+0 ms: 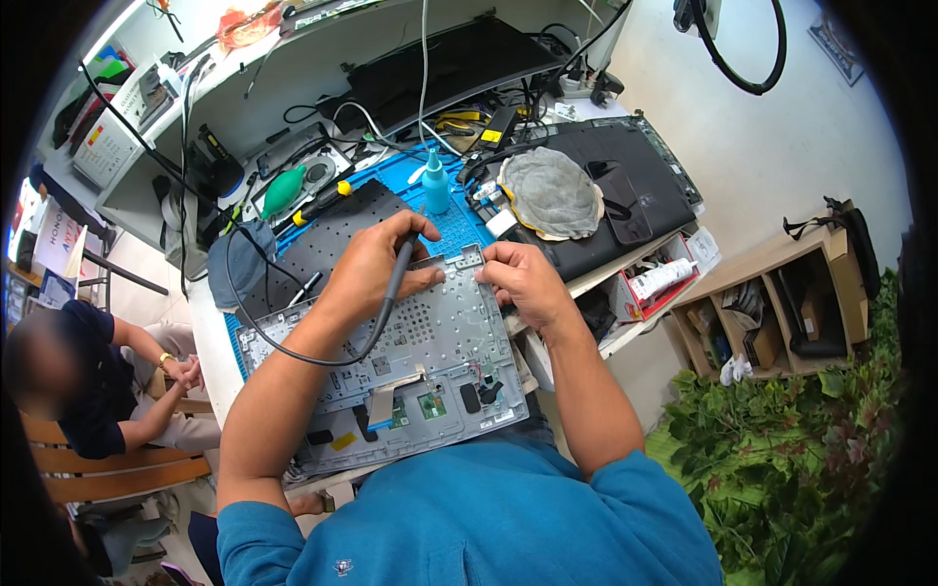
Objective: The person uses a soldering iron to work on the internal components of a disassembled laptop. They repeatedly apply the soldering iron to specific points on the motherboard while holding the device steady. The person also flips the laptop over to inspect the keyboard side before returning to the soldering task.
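Note:
A grey laptop casing (430, 352) lies inner side up at the bench's near edge, its metal plate dotted with small holes and posts. My left hand (376, 264) is closed around the dark handle of a corded soldering iron (399, 273), held over the casing's far part; its tip is hidden. Thumb and fingers of my right hand (526, 283) pinch the casing's far right corner, beside a small metal bracket (471, 257). A flat ribbon cable (381, 405) sticks up from the casing's near half.
Beyond my hands, a blue bottle (436, 186) stands on a blue work mat (454, 232). A grey cloth pad (552, 192) rests on a black device (635, 171) at right. A green air blower (283, 190) and screwdriver (322, 202) lie left. Someone sits (98, 381) at far left.

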Demonstrator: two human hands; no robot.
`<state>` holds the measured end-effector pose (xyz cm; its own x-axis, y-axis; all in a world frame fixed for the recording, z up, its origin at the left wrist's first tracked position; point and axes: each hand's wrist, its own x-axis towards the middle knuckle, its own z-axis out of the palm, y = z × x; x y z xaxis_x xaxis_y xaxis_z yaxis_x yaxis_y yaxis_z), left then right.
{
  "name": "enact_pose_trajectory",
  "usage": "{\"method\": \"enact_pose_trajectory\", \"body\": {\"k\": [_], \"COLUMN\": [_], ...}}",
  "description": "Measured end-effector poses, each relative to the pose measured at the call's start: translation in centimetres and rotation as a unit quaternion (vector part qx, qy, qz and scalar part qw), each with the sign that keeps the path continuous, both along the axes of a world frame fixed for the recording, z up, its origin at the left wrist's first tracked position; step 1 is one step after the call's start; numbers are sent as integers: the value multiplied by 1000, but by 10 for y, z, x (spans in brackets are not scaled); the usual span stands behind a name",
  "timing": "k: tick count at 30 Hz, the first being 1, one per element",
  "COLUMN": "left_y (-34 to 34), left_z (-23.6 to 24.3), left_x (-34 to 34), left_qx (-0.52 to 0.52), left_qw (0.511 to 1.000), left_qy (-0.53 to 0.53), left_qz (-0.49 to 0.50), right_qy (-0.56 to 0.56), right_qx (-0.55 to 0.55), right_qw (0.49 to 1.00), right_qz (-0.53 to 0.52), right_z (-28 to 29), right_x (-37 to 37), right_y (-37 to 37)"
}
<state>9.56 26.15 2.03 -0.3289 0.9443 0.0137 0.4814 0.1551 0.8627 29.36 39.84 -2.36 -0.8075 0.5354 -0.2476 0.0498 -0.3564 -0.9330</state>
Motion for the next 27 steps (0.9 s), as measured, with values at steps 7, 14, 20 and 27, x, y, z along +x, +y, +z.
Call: {"method": "enact_pose_trajectory", "body": {"k": [7, 14, 20, 27], "left_y": [1, 0, -1, -3], "left_z": [2, 1, 6, 6], "left_x": [3, 1, 4, 4], "left_qx": [-8, -2, -15, -3], "left_qw": [1000, 1000, 1000, 999], "left_qy": [3, 8, 24, 38], "left_qz": [2, -1, 2, 4], "right_qy": [-4, 11, 37, 22], "right_qx": [59, 72, 50, 83], "right_qw": [998, 997, 998, 996], "right_qz": [32, 22, -1, -3], "right_z": [-8, -14, -12, -22], "right_x": [3, 2, 0, 1], "right_y": [6, 4, -6, -4]}}
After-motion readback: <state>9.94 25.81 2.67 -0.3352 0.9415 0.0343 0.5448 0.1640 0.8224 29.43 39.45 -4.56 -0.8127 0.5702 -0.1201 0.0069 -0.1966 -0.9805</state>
